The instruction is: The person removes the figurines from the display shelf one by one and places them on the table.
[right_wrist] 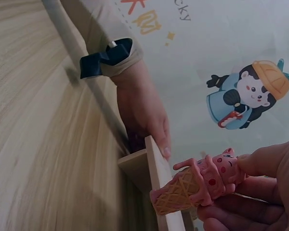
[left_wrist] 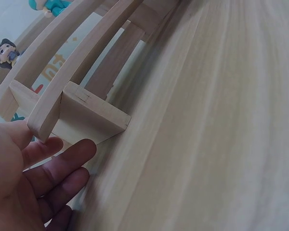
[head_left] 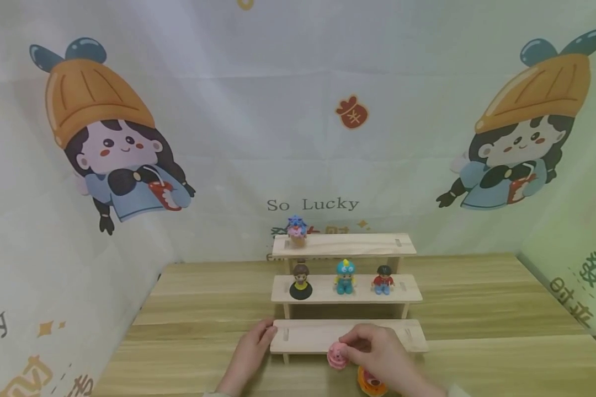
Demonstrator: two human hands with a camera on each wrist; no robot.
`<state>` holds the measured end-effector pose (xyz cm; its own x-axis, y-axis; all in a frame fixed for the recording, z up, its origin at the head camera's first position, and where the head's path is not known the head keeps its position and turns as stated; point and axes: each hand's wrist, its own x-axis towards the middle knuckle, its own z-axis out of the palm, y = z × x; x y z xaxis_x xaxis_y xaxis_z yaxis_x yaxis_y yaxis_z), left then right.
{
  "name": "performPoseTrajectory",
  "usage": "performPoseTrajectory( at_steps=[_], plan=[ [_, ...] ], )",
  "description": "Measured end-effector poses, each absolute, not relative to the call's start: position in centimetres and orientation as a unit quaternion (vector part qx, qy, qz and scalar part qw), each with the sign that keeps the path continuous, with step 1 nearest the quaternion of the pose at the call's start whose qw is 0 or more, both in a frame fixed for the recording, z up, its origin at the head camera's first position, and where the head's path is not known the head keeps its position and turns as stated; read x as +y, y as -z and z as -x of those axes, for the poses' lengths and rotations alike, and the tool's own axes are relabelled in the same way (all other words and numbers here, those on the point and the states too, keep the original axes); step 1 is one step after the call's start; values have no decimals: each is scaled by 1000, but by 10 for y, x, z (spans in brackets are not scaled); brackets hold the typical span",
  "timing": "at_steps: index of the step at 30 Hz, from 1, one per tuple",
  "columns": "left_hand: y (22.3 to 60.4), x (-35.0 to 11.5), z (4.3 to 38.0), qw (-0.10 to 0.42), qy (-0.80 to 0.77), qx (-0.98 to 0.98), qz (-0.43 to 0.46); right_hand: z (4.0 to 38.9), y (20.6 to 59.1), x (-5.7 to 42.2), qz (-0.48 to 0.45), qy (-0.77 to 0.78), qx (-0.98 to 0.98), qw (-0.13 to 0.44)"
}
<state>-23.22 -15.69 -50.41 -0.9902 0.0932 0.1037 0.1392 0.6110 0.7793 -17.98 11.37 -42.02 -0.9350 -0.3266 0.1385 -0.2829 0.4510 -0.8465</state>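
While the right hand (head_left: pixel 378 353) pinches the pink ice-cream figure (head_left: pixel 336 357), the left hand (head_left: pixel 251 349) pinches the lowest shelf (head_left: pixel 308 334) by its end; slackened right-hand pressure could drop the figure

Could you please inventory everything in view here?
Table: one, brown, below
Wooden stand: one, pale, on the table
Backdrop: one, whitish with printed cartoons, behind
Cone toy: one, blue and pink, top tier's left
Figures: three; black-yellow, teal, red-blue; middle tier
Ice-cream toy: one, pink, held by bottom tier
Orange toy: one, orange, in front, partly hidden
Wrist device: one, dark, left sleeve
Sleeves: two, light, at wrists
Left hand: one, bare, gripping bottom tier's left end
Right hand: one, bare, holding ice-cream toy
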Motion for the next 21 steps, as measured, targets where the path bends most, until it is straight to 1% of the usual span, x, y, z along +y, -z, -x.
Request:
performPoseTrajectory(
  at_steps=[6,12,21],
  plan=[
    [502,-156,231,28,431,-900,63,183,435,110,186,468,863,43],
    [504,-156,232,30,428,-901,66,185,446,110,212,430,877,45],
    [505,-156,232,30,427,-902,62,188,451,107,219,405,886,48]
  ],
)
